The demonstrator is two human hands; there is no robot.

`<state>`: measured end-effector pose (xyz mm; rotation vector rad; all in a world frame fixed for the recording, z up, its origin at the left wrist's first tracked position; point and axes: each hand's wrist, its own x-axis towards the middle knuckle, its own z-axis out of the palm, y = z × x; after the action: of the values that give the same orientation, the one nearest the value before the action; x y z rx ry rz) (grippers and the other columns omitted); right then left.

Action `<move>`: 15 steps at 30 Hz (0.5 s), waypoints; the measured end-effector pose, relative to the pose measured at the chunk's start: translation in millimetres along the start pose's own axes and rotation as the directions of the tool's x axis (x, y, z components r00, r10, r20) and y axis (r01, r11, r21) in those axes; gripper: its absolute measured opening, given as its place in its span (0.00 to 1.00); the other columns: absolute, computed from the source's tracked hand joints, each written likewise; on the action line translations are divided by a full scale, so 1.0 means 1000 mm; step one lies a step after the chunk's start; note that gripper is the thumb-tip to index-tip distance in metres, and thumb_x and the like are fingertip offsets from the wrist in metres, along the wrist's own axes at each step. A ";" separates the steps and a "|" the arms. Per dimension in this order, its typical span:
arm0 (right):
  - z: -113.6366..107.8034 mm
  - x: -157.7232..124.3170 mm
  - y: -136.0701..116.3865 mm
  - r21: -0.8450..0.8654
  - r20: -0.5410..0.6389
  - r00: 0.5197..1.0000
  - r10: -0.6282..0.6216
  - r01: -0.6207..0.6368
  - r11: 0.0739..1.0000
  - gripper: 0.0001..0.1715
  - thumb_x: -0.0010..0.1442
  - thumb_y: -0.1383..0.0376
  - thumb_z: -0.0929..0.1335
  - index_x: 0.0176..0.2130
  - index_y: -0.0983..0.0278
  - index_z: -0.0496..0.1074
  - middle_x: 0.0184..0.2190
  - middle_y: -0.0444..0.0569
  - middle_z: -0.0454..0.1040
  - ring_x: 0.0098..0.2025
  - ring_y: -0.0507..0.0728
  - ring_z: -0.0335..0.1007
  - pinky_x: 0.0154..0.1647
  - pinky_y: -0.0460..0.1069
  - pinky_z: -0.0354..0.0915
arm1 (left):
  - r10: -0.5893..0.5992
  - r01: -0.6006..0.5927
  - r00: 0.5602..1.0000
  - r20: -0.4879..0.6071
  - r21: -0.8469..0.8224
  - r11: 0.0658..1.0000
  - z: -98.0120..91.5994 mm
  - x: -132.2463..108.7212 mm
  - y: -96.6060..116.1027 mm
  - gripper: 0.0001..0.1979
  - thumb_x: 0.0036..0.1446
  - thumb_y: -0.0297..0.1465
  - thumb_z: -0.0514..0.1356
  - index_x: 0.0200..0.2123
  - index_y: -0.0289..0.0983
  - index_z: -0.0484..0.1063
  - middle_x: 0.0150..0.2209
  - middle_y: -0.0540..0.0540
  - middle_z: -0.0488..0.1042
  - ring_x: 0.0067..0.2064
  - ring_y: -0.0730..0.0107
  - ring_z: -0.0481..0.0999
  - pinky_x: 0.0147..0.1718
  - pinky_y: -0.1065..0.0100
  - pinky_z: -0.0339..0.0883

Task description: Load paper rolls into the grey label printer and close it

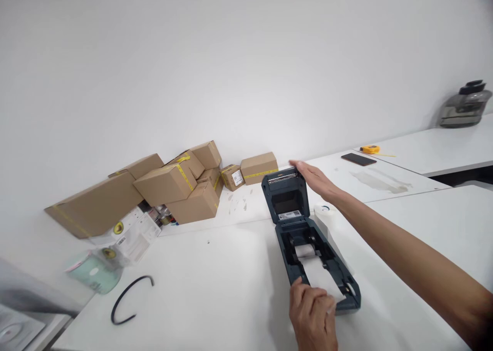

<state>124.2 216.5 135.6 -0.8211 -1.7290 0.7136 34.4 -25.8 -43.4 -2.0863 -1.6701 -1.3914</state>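
Note:
A dark blue label printer point(321, 263) stands on the white table with its lid point(285, 199) raised. Inside lies a small roll of white label paper point(305, 251), and its strip point(321, 276) runs toward the printer's front end. My left hand point(313, 312) is closed at that end, its curled fingers on the paper strip; the fingertips are partly hidden. High at the lid's right corner, my right hand point(314, 179) rests against the edge with fingers stretched out. A white paper roll point(324, 215) stands just right of the printer, partly behind my right forearm.
Cardboard boxes point(165, 184) are piled at the back left against the wall. A black curved cable point(117, 299) and a mint-green container point(94, 274) lie at the left. A phone point(358, 159), a yellow tape measure point(370, 149) and a dark clear jug point(464, 107) are on the right.

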 end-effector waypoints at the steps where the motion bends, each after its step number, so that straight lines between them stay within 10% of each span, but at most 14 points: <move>1: 0.002 0.001 0.000 0.017 0.018 1.000 0.005 -0.005 1.000 0.30 0.67 0.43 0.56 0.51 0.56 0.73 0.54 0.48 0.75 0.57 0.63 0.68 0.60 0.59 0.62 | 0.003 -0.003 1.000 -0.021 0.000 1.000 0.002 -0.003 0.000 0.14 0.58 0.22 0.56 0.36 0.47 0.77 0.31 0.48 0.80 0.35 0.64 0.78 0.50 0.54 0.71; 7: -0.004 -0.057 -0.006 0.105 0.014 1.000 0.002 -0.004 0.994 0.22 0.67 0.48 0.59 0.39 0.59 0.72 0.46 0.47 0.76 0.52 0.60 0.70 0.55 0.55 0.64 | -0.077 0.072 0.984 -0.159 -0.042 0.997 0.017 -0.022 0.003 0.15 0.61 0.24 0.54 0.35 0.48 0.77 0.32 0.46 0.80 0.38 0.62 0.79 0.51 0.53 0.69; 15: -0.013 -0.202 0.024 -0.005 0.123 0.978 -0.166 0.168 0.986 0.18 0.67 0.61 0.62 0.53 0.45 0.70 0.59 0.45 0.69 0.66 0.65 0.56 0.63 0.65 0.58 | -0.055 0.094 0.965 -0.258 0.142 0.985 0.019 -0.042 0.006 0.12 0.59 0.26 0.58 0.35 0.49 0.79 0.28 0.44 0.76 0.33 0.62 0.75 0.49 0.53 0.67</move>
<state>185.5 68.8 9.4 -0.6443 -1.8907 0.6482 51.5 -46.2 -80.9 -1.6999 -1.7037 -1.4314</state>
